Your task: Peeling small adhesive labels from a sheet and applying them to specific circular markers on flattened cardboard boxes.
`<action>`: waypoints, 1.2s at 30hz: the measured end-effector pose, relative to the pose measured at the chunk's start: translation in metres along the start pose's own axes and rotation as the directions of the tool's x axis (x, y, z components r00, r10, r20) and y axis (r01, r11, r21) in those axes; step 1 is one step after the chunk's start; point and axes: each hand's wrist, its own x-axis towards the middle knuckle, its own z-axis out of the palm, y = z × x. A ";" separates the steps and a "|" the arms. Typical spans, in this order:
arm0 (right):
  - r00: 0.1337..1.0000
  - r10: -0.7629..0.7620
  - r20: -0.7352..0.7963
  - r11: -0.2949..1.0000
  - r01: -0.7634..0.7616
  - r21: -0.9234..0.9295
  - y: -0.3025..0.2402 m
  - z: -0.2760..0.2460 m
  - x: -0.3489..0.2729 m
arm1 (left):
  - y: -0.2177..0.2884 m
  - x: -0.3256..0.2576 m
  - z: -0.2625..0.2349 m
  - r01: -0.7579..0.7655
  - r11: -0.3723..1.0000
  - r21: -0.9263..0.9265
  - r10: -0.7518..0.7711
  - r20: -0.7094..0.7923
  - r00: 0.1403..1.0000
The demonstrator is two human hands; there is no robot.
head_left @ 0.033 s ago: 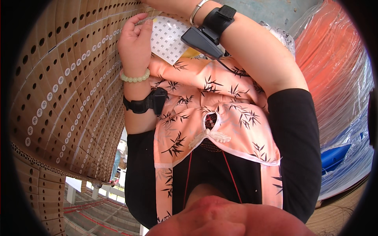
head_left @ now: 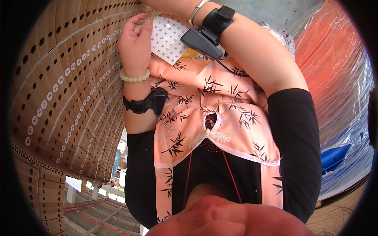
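Looking at a whole wall of brown boxes (head_left: 84, 102) down the left side, punched all over with round holes, then over on the right a big orange bundle (head_left: 332, 47) under shiny, crinkly clear wrap (head_left: 348, 114). Next size down, a peach apron (head_left: 212, 84) with black leaf sprigs, bunched up in the middle, and a blue piece (head_left: 334, 158) below the orange. Can barely see the right hand (head_left: 169, 5), cut off by the top edge, fingers out of view, so can't say anything about holding or not. Can see the left hand (head_left: 135, 44) better: half-curled, thumb just beside the left edge of a sheet (head_left: 168, 38). Can't tell about an actual pinch, honestly. To place that sheet: up top, between the left hand and a black tracker (head_left: 201, 43), white with rows of tiny dark marks. Would guess light and thin, bendy, maybe a bit slick given the shine, and easy to crease. Would take hold by an edge or corner, thumb on top and fingers behind, not by the middle. Smallest of all: pale green beads (head_left: 135, 76) just below the left hand and little round white labels (head_left: 60, 80) on the boxes.
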 end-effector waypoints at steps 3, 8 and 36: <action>0.997 -0.055 -0.053 0.992 0.048 -0.120 -0.007 0.000 -0.005 | 0.002 -0.001 -0.001 0.005 1.000 -0.005 -0.005 0.001 1.000; 0.985 -0.162 0.064 0.902 0.174 -0.395 -0.011 -0.024 0.003 | 0.004 -0.002 -0.003 0.000 1.000 0.018 -0.001 0.008 1.000; 0.650 -0.084 0.755 0.979 0.193 -0.057 -0.041 -0.064 0.028 | 0.000 0.001 -0.008 -0.190 0.975 0.113 0.196 -0.045 0.979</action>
